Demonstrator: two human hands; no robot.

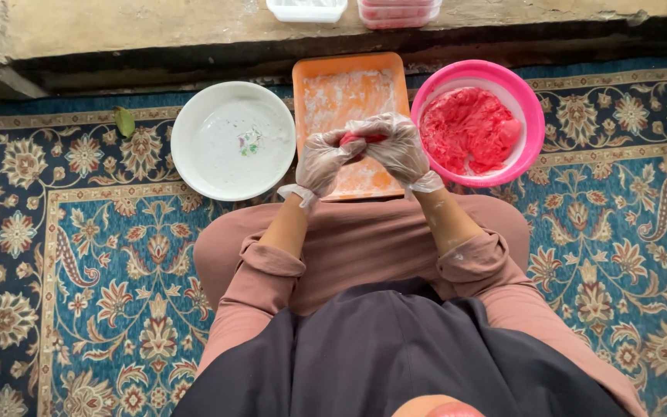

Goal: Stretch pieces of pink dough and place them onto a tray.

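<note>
A small green leaf (pixel 124 121) lies on the blue flower rug (pixel 55 255), far to the left. Next to it sits a round white bowl (pixel 233 140). The bowl has a thin white coat inside and a tiny bit of colour near the middle.

Then comes an orange tray (pixel 347 96), dusted with white powder. It lies between the white bowl and a pink bowl, just beside each one.

The person sits on the rug with knees apart. Both hands wear thin clear gloves and meet over the near end of the tray. The left hand (pixel 324 161) is curled, with its fingers bent around a small red lump of dough (pixel 363 138). The right hand (pixel 397 147) is curled over the same lump from the other side. So the 2 hands hold the lump together, and only a little red shows between the fingers.

To the right is the pink bowl (pixel 531 99). A big heap of red dough (pixel 468 130) fills the inside of it.

At the top, on a stone step (pixel 117 27), stand 2 plastic boxes. The clear box (pixel 306 9) is on the left, and the box with something pink in it (pixel 399 11) is on the right.
</note>
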